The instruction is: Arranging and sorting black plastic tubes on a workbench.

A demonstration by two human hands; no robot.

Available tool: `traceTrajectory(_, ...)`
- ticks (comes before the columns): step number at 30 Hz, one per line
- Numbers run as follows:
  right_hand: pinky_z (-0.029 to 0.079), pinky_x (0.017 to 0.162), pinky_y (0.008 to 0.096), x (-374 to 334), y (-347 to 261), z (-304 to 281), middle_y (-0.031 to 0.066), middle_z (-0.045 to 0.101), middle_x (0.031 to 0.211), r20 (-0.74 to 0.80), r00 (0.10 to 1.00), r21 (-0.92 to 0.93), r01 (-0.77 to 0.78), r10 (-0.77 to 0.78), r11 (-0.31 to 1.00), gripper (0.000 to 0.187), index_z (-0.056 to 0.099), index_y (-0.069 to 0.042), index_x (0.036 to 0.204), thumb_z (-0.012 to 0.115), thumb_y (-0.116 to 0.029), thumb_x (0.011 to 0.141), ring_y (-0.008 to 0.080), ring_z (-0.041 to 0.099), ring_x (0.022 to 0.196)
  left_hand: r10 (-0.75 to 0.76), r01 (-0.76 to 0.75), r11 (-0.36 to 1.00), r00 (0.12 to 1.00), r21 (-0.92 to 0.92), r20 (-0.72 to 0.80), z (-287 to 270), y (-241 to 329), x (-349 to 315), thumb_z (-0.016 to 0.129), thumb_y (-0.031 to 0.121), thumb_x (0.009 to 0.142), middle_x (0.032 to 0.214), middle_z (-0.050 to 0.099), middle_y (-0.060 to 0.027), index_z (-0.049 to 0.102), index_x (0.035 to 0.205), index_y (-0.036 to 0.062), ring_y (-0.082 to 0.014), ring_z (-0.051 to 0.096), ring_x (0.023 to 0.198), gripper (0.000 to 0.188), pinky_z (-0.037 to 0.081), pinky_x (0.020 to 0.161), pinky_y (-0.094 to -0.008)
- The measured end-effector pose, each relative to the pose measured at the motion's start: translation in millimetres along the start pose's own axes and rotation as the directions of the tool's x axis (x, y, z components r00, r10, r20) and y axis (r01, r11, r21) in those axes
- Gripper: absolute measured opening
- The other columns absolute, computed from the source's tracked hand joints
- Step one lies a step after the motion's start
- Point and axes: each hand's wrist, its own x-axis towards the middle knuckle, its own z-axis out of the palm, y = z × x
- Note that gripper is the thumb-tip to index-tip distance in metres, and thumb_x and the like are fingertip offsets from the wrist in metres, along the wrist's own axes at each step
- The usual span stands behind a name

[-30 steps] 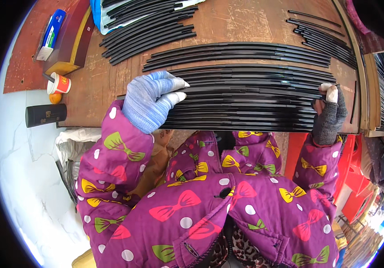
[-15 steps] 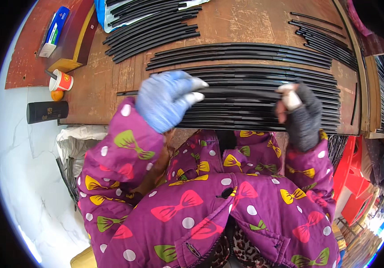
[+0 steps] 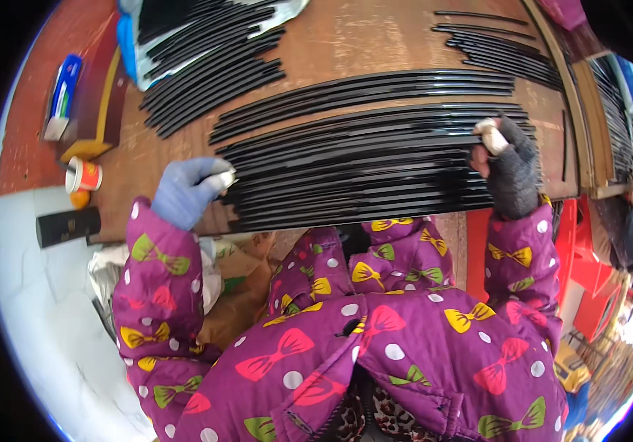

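Note:
A wide row of slim black rods [image 3: 375, 166] lies side by side along the table's near edge. My left hand [image 3: 188, 193], in a blue glove with white-covered fingertips, pinches at the left end of one rod. Near the right end of the row, my right hand [image 3: 509, 166] has bent fingers closed on a rod; it wears a dark grey fingerless glove with white wrapping on a finger. The held rod runs low over the others and blends in with them, so its exact line is hard to make out.
More black rods [image 3: 213, 88] are heaped at the far left, partly on a white and blue bag. Another bundle [image 3: 504, 55] lies far right. A paper cup [image 3: 83, 175], an orange fruit [image 3: 79, 199], a black case [image 3: 68, 226] and a blue box [image 3: 64, 96] sit left.
My left hand has moved left from over the rods to their left ends. The right hand stays by the right ends, and the whole view has shifted and tilted slightly.

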Motion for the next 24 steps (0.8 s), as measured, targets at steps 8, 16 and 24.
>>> traceTrajectory(8,0.032,0.044,0.0196,6,6,-11,0.0000,0.048,0.057,-0.014,1.000,0.007,-0.025,0.026,1.000,0.017,0.057,0.001,0.090,0.052,-0.015,0.085,0.0066,0.042,0.045,0.189,-0.177,0.981,0.960,0.079,-0.206,11,1,-3,0.065,0.002,0.074,0.069,0.059,-0.0005,0.065,0.088,-0.0016,-0.0064,0.050,0.057,0.015,0.040,0.053,-0.0202)
traceTrajectory(16,0.032,0.045,0.0209,13,9,-62,0.0008,0.047,0.058,-0.038,0.999,0.045,0.016,-0.014,0.999,0.020,0.055,0.001,0.090,0.054,-0.018,0.084,0.0071,0.039,0.047,-0.022,0.012,0.992,0.997,-0.122,-0.080,2,0,-1,0.063,0.000,0.073,0.063,0.058,-0.0033,0.065,0.087,-0.0033,-0.0061,0.048,0.048,0.014,0.037,0.045,-0.0191)
traceTrajectory(24,0.032,0.047,0.0208,17,1,-48,0.0009,0.048,0.060,-0.063,0.998,-0.039,0.022,-0.025,0.999,0.015,0.056,0.001,0.091,0.053,-0.012,0.085,0.0077,0.041,0.049,-0.016,0.004,0.990,0.996,-0.140,-0.084,3,0,9,0.061,0.000,0.076,0.062,0.059,-0.0045,0.065,0.089,-0.0031,-0.0050,0.047,0.045,0.014,0.034,0.040,-0.0179)
